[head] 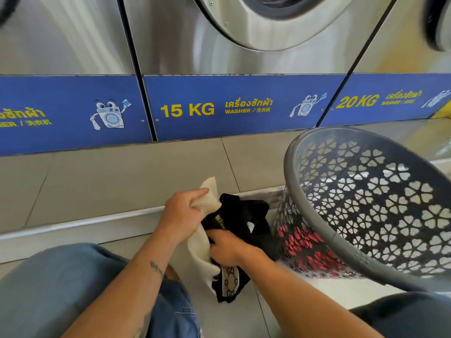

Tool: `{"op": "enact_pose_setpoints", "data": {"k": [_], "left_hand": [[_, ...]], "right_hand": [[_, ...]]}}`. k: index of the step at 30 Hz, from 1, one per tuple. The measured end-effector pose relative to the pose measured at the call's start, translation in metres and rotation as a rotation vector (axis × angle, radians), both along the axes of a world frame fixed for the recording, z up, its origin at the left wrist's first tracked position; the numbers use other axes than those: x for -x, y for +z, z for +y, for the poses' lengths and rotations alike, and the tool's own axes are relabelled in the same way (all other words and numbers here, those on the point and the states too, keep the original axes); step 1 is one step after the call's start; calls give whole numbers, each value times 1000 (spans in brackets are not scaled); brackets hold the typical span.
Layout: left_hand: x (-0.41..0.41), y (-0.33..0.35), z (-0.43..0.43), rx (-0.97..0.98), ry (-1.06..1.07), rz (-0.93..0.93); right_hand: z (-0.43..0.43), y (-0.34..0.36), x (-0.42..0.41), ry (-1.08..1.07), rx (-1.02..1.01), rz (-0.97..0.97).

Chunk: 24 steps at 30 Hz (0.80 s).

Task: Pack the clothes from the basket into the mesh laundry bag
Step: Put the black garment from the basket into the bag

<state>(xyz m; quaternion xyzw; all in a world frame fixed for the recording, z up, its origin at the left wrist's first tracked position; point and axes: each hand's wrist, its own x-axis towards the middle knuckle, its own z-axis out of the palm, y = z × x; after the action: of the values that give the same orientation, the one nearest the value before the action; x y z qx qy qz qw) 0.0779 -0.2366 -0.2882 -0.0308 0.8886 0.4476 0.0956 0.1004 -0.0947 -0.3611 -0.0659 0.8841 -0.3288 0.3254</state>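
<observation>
My left hand (181,214) grips the top edge of a cream mesh laundry bag (207,198) and holds it up above the floor. My right hand (227,247) is closed on a black garment (240,215) with a beige patterned band, at the bag's mouth. The black cloth spills over the bag's front and partly hides it. Just right of my hands a grey perforated basket (314,215) lies tipped on its side, mouth toward me. Red-pink cloth (305,242) shows through its lower wall.
Steel washers (185,54) with blue base panels line the back, above a raised tiled step (109,176). My denim-clad knee (73,289) fills the lower left. A dark shape sits at the lower right corner.
</observation>
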Motion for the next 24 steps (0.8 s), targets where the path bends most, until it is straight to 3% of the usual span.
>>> {"op": "enact_pose_setpoints", "data": {"k": [3, 5, 7, 9, 12, 15, 19, 21, 24], "left_hand": [[-3, -3, 0, 31, -47, 0], [-1, -5, -1, 63, -23, 19], [3, -5, -2, 98, 21, 22], [4, -6, 1, 140, 39, 29], [4, -6, 7, 193, 15, 45], [6, -5, 11, 214, -10, 57], [8, -7, 11, 223, -9, 55], [11, -10, 13, 220, -12, 44], [13, -14, 16, 222, -40, 19]], "right_hand": [[-3, -11, 7, 153, -264, -16], [-1, -10, 11, 134, -190, -13], [7, 0, 13, 34, -47, 40], [24, 9, 17, -145, 73, 226], [53, 11, 21, -427, 17, 509], [80, -9, 19, -662, 1, 129], [98, -48, 1, -796, 310, -294], [94, -54, -3, -858, 452, -390], [84, -59, 0, -908, 432, -297]]}}
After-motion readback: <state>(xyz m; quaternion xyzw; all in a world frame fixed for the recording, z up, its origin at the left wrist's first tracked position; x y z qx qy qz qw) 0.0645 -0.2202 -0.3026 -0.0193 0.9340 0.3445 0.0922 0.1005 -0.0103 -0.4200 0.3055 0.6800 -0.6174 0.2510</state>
